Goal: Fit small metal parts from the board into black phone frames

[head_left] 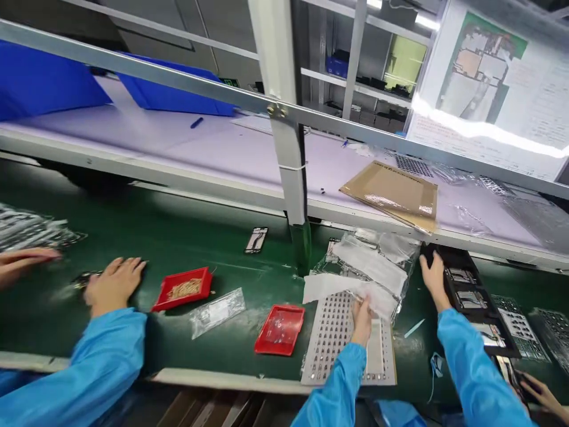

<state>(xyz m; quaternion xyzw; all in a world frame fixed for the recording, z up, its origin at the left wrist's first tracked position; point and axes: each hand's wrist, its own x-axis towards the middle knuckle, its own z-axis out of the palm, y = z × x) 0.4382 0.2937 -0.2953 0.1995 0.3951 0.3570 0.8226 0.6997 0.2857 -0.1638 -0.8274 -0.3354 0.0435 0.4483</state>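
My left hand (362, 317) pinches the edge of a white sheet (351, 284) that lies over a grey perforated parts tray (329, 344) on the green belt. Clear plastic bags (377, 249) are piled just behind the sheet. To the right, my right hand (433, 276) grips the far left corner of a long black tray (471, 290) holding small metal-framed parts. Both arms wear blue sleeves.
A co-worker's hands (113, 284) rest on the belt at left, near a red tray of small parts (184, 287), a clear bag (217, 311) and a second red tray (280, 329). A steel post (288, 154) rises mid-belt. A brown card (393, 193) lies on the upper shelf. Another person's hand (540, 397) shows at the bottom right.
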